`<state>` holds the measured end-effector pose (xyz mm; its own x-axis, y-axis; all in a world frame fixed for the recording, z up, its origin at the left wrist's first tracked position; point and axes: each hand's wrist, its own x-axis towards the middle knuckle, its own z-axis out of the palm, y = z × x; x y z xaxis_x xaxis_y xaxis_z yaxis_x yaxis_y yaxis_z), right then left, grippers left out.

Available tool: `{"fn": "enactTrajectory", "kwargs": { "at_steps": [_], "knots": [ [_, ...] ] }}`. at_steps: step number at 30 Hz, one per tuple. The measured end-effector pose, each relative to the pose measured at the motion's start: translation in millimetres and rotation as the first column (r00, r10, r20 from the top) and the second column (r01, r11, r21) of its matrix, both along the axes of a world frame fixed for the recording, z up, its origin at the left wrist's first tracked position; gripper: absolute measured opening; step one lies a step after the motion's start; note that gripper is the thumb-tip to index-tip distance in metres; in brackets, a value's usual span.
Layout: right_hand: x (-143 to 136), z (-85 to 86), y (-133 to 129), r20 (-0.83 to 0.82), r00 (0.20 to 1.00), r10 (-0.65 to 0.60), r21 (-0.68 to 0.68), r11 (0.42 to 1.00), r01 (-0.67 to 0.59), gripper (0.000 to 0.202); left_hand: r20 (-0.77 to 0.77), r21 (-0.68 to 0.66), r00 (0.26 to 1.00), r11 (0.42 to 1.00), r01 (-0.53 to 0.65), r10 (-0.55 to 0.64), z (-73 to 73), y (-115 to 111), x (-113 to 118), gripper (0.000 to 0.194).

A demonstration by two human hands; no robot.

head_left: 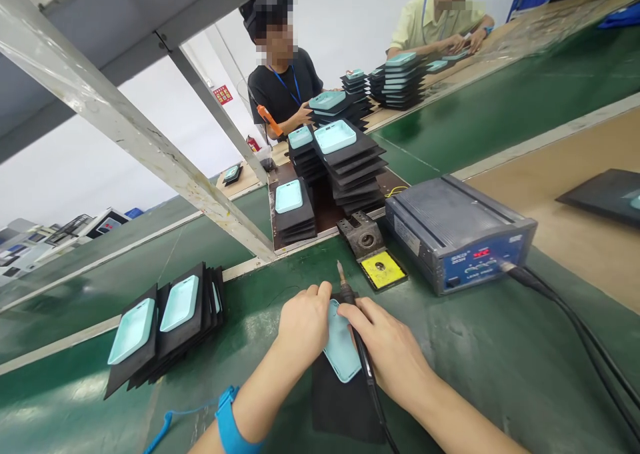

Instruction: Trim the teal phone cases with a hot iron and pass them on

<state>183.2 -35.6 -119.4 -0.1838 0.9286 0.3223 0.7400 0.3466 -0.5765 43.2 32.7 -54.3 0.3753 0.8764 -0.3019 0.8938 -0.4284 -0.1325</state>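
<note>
A turquoise plastic case (344, 347) lies open side up on a black foam sheet (340, 407) in front of me. My right hand (387, 337) is closed around a soldering iron (363, 357), its tip pointing up and away beyond the case. The right fingers rest by the case's upper right side. My left hand (306, 321) is curled at the case's upper left edge, fingers pressed together; what they hold, if anything, is hidden. A blue wrist strap (233, 421) circles my left wrist, its coiled cord trailing left.
Beyond the iron is a stand with a yellow sponge (383, 269); right of it sits a soldering station (457, 231). Foam sheets with turquoise cases (180, 304) are piled at left. More stacks (350, 164) stand ahead. A slanted metal post (135, 137) crosses the left. Two people work opposite.
</note>
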Motion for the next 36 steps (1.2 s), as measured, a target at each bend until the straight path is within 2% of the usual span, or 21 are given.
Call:
{"fn": "enactTrajectory", "kwargs": {
  "at_steps": [4,14,19,22,26,31,36],
  "knots": [
    [-0.2,-0.6,0.2,-0.008,1.000,0.006,-0.014,1.000,-0.006,0.038,0.070,0.040,0.997,0.999,-0.019,0.016,-3.0,1.3,-4.3,0.028],
    [1.1,-1.1,-1.1,-0.037,0.999,0.011,-0.035,0.999,-0.012,0.041,0.178,0.059,0.984,0.998,0.009,-0.019,-8.1,4.3,-6.1,0.033],
    [0.9,-4.6,0.1,-0.054,0.999,0.008,-0.024,1.000,-0.009,0.040,0.282,0.083,0.959,0.996,-0.022,-0.002,-10.6,6.5,-11.5,0.030],
    [0.2,-7.1,1.1,-0.064,0.998,-0.003,-0.004,1.000,0.002,0.039,0.418,0.063,0.907,0.994,-0.085,0.051,-12.3,10.5,-16.9,0.027],
    [-0.6,-6.4,1.5,-0.085,0.996,-0.015,0.033,0.999,0.018,0.033,0.606,-0.012,0.779,0.982,-0.191,0.159,-12.1,14.8,-28.7,0.019],
    [3.5,2.6,0.7,-0.164,0.986,-0.027,0.150,0.987,0.052,0.012,0.730,-0.150,0.630,0.962,-0.229,0.264,-10.5,4.6,-47.8,0.014],
    [11.4,7.4,2.6,-0.244,0.969,-0.035,0.245,0.965,0.097,0.012,0.748,-0.177,0.595,0.952,-0.248,0.294,-19.7,-18.1,-61.3,0.024]
  ]
}}
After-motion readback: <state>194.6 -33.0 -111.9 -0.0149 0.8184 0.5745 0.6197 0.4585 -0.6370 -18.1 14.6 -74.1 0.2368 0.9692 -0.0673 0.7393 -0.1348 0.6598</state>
